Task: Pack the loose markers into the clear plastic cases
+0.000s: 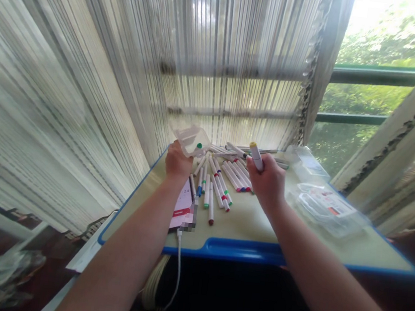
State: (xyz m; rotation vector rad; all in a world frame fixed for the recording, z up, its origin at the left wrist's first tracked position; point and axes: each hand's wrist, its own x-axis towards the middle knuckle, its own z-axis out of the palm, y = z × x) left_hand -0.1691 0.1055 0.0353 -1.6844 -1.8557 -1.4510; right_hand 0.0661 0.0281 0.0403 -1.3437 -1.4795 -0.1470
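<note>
My left hand [177, 163] grips a clear plastic box [191, 140] at the far left of the small table [245, 249]; a green-capped marker shows inside the box. My right hand [268, 181] is closed round a white marker with a yellow cap [256, 156], held upright above the table. Between my hands lie several white markers with coloured caps [219, 182], spread in a loose pile.
A booklet with a red band [182, 203] and a phone with a white cable [189, 218] lie at the table's front left. Clear plastic cases [327, 206] sit on the right. A string curtain [127, 66] hangs behind; a window with green bars [374, 74] is at the right.
</note>
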